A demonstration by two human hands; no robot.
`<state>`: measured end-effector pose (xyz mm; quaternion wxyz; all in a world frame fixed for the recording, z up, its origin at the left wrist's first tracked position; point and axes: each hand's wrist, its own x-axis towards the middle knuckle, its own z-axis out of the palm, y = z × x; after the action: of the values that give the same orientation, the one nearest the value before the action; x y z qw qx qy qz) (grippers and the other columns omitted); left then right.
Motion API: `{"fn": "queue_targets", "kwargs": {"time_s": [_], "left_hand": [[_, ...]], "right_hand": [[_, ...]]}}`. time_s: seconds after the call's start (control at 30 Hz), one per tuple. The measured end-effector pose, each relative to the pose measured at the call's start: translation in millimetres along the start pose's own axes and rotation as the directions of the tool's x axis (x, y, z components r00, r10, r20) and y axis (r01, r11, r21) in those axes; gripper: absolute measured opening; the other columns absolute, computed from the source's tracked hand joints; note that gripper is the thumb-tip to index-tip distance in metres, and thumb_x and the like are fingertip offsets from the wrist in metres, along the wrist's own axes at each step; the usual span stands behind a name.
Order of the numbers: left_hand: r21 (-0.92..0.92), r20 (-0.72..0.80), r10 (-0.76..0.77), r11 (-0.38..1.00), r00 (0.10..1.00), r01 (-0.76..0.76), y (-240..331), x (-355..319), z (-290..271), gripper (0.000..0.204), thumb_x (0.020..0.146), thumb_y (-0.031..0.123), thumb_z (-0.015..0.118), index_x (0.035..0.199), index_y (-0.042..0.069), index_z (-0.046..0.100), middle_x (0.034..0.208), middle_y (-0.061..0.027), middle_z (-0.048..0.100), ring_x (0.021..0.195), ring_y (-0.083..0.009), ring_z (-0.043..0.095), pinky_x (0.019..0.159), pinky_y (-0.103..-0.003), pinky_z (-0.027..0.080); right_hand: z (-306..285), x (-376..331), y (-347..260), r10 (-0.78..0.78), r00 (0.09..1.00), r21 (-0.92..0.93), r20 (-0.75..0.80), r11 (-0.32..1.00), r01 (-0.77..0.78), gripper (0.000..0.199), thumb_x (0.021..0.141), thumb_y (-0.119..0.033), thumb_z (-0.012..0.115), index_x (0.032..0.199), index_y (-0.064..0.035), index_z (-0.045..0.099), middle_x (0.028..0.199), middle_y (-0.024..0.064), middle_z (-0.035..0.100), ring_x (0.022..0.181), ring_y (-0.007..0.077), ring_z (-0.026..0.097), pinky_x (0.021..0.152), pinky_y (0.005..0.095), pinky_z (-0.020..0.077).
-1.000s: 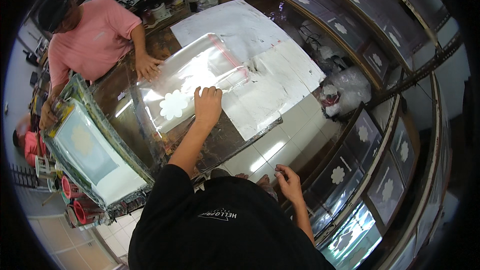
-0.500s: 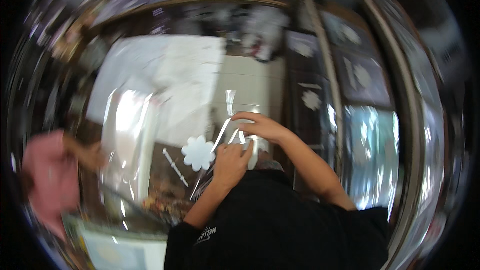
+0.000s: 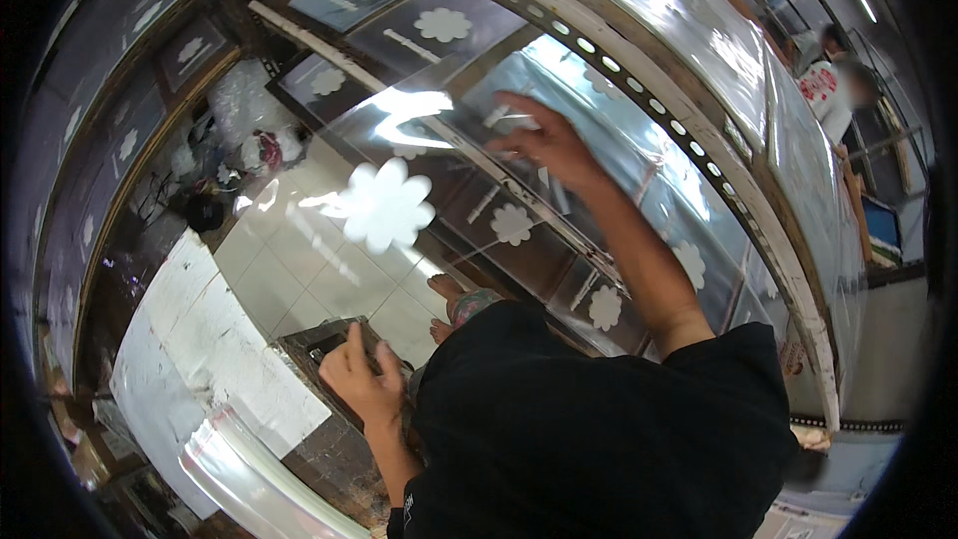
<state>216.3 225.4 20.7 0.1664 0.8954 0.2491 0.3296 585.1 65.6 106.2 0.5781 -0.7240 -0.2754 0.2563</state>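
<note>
A clear plastic sheet [image 3: 404,125] with a large white flower shape [image 3: 384,208] and bright glare hangs in the air over the tiled floor and the rack's edge. My right hand [image 3: 549,145] is raised at its far right side, fingers bent, gripping the sheet near a shiny strip. Lower left, my left hand [image 3: 364,374] has its forefinger up and its thumb close by, at the near side of the sheet. The see-through edge between those fingers is hard to make out.
A rack [image 3: 534,205] holding several flower-printed sheets stands to the right, with a perforated metal rail [image 3: 639,90] above. On the left, a low table bears white board [image 3: 215,339] and a glossy stack of plastic [image 3: 254,479]. Another person [image 3: 828,90] is far right.
My view has swung right, away from the low table toward the rack. The flower-printed sheet has come up off the table area, and my hands have spread wide apart.
</note>
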Motion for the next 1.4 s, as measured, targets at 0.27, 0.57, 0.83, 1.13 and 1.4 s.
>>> {"fn": "queue_targets", "kwargs": {"time_s": [0.27,0.57,0.83,1.13,1.4], "left_hand": [[0.068,0.152,-0.134,0.990,0.979,0.125,-53,-14,16,0.032,0.092,0.013,0.066,0.121,0.001,0.065,0.095,-0.0152,0.060,0.090,-0.0347,0.057,0.082,-0.044,0.042],[-0.049,0.259,-0.063,0.996,0.964,0.078,-46,-11,47,0.032,0.089,0.011,0.068,0.119,0.000,0.066,0.092,-0.0125,0.060,0.090,-0.0316,0.059,0.083,-0.044,0.041],[-0.048,0.307,-0.109,0.990,0.946,0.129,-38,-22,57,0.031,0.087,0.011,0.070,0.117,0.002,0.068,0.092,-0.0114,0.060,0.091,-0.0310,0.059,0.086,-0.043,0.042],[-0.020,0.327,-0.143,0.987,0.934,0.158,-46,-32,53,0.030,0.087,0.012,0.071,0.116,0.002,0.068,0.093,-0.0121,0.060,0.092,-0.0317,0.059,0.085,-0.043,0.042],[-0.023,0.326,-0.123,0.990,0.937,0.138,-47,-28,56,0.029,0.088,0.011,0.070,0.116,0.002,0.069,0.093,-0.0121,0.060,0.092,-0.0318,0.059,0.085,-0.043,0.042]], "right_hand": [[-116,-102,90,0.237,0.768,0.315,-0.595,0.948,-0.048,0.065,0.093,0.004,0.051,0.155,-0.0037,0.031,0.159,0.0104,0.034,0.120,0.0325,0.064,0.094,0.0366,0.0542],[-102,-131,133,0.255,0.574,0.242,-0.779,0.965,-0.099,0.066,0.090,0.007,0.045,0.154,0.0048,0.028,0.158,0.0199,0.031,0.120,0.0323,0.062,0.091,0.0363,0.0592],[-94,-123,136,0.266,0.504,0.224,-0.822,0.964,-0.143,0.067,0.090,0.016,0.041,0.154,0.0024,0.027,0.159,0.0203,0.030,0.120,0.0357,0.060,0.087,0.0376,0.0632],[-97,-121,146,0.262,0.467,0.211,-0.845,0.964,-0.160,0.064,0.093,0.012,0.047,0.154,0.0019,0.029,0.154,0.0199,0.034,0.116,0.0334,0.061,0.079,0.0367,0.0635],[-119,-137,172,-0.077,0.499,-0.338,-0.863,0.822,-0.458,0.064,0.085,-0.004,0.067,0.145,-0.0017,0.046,0.150,0.0264,0.040,0.124,0.0361,0.056,0.094,0.0456,0.0522]]}}
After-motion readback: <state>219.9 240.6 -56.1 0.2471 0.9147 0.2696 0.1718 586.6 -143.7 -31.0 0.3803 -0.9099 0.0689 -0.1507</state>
